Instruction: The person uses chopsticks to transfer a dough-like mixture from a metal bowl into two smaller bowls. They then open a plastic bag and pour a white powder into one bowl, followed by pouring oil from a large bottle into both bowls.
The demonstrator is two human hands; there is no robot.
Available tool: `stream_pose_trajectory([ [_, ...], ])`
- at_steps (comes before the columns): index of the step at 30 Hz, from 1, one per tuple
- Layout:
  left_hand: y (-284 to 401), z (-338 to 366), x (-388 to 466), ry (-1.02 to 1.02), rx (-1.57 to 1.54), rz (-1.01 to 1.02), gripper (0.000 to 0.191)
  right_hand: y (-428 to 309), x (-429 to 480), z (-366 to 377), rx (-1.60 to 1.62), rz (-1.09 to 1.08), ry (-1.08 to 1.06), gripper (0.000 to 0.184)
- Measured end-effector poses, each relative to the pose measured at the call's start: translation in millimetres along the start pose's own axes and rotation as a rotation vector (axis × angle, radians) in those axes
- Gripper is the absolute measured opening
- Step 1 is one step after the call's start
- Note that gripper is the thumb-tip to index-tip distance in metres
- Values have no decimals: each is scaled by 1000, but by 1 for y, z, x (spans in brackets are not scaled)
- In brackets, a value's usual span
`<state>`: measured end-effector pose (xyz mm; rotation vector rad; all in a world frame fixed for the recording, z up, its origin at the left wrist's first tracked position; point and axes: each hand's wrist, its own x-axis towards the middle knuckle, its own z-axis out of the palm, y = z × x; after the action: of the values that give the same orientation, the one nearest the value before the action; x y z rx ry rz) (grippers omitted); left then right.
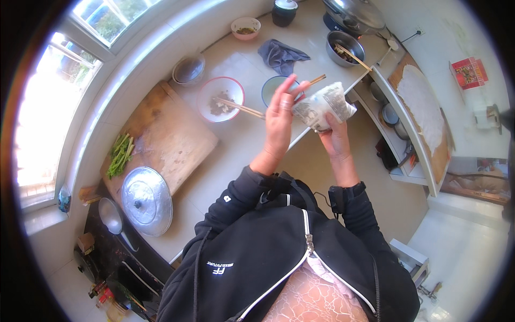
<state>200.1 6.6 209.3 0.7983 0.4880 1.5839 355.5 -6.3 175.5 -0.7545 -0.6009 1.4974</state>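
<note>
My right hand (pixel 336 139) grips the lower edge of a white printed plastic packet (pixel 324 106), thumb on its face. Beside the packet's left side my left hand (pixel 280 116) is raised with its fingers apart; whether a fingertip touches the packet is hard to tell. Behind that hand stands a blue-rimmed bowl (pixel 273 89), partly hidden, with chopsticks (pixel 318 79) showing past it. To the left, a red-rimmed white bowl (pixel 205 90) holds minced food, and a pair of chopsticks (pixel 245 108) rests across its rim.
A wooden board (pixel 173 133) bears green stalks (pixel 120 155) and a metal lid (pixel 147 201). Farther back are a grey cloth (pixel 281 55), a pink bowl (pixel 245 37), a dark lidded pot (pixel 284 16), a metal bowl (pixel 344 60) and a lidded pan (pixel 358 16). Shelves with pans lie at right.
</note>
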Motion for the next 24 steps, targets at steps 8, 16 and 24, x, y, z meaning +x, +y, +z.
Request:
stream_pose_trajectory([
  [8,-7,-34,38,325,-602,-193,59,-3,41,18,-234,110,-62,53],
  [16,-13,-47,38,432,-675,-105,59,-3,57,32,-260,98,-145,44],
  [24,-12,-51,34,483,-768,-92,61,-4,64,34,-308,172,-174,42],
])
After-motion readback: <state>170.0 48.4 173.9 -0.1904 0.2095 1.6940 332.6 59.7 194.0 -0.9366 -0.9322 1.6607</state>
